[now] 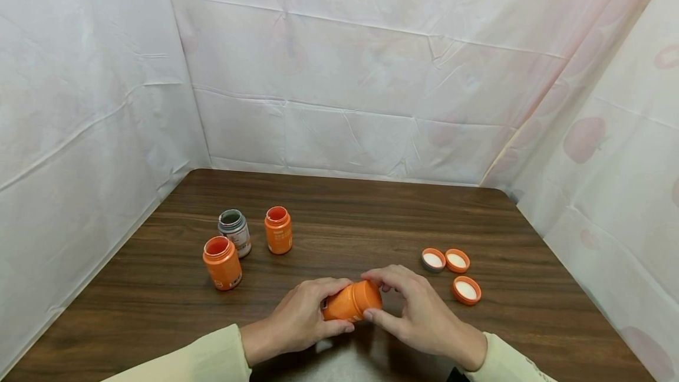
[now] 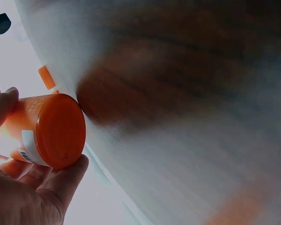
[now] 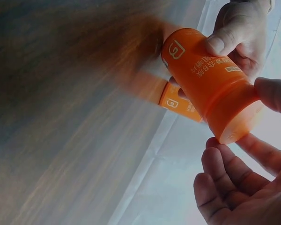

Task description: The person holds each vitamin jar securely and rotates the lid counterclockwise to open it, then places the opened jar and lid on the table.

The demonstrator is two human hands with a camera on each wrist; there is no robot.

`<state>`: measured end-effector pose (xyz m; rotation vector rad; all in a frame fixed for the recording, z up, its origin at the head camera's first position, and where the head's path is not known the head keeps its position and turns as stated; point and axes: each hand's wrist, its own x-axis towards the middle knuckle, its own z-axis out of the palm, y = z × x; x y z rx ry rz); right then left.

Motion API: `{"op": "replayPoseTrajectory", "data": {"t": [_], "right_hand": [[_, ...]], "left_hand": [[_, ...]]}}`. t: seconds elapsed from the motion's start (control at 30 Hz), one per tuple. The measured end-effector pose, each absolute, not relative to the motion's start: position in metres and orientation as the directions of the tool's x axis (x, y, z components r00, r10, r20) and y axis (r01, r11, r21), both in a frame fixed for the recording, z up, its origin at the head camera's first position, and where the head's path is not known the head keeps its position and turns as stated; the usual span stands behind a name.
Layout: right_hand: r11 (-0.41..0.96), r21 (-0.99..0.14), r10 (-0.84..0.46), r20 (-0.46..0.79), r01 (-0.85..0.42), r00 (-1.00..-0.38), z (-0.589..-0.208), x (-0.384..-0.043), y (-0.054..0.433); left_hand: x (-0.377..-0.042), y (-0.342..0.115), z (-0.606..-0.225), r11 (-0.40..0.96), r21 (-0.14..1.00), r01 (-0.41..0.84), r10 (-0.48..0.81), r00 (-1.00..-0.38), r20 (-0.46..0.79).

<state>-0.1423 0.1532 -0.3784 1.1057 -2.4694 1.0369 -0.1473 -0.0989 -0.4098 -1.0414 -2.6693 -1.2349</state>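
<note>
An orange supplement bottle (image 1: 339, 305) lies tilted close over the front of the table, its capped end to the right. My left hand (image 1: 298, 317) grips the body, thumb on the near side and fingers on the far side. At the other end, the thumb and index finger of my right hand (image 1: 421, 314) pinch the orange cap (image 1: 368, 295), which sits on the bottle's neck. The right wrist view shows the other right fingers (image 3: 210, 164) loosely bent below the cap. White print marks the bottle's side, and its base faces the left wrist camera.
To the left stand three uncapped bottles: an orange one (image 1: 223, 264), a grey one (image 1: 236, 233) behind it, and another orange one (image 1: 278, 231). On the right lie a grey-sided cap (image 1: 433, 260) and two orange caps (image 1: 457, 260), white insides up. White sheeting (image 1: 339, 75) encloses the wooden table.
</note>
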Motion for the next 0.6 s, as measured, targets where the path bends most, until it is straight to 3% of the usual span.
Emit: {"op": "replayPoseTrajectory", "data": {"t": [0.27, 0.6], "right_hand": [[0.367, -0.476, -0.619, 0.517, -0.799, -0.592, -0.3774, -0.1455, 0.1553], [0.365, -0.452, -0.644, 0.509, -0.814, -0.571, -0.3761, -0.1452, 0.1562]], "left_hand": [[-0.1479, -0.0996, -0.4113, 0.46, 0.66, 0.595, 0.567, -0.768, 0.297], [-0.1474, -0.0992, -0.411, 0.462, 0.652, 0.601, 0.567, -0.766, 0.304]]}}
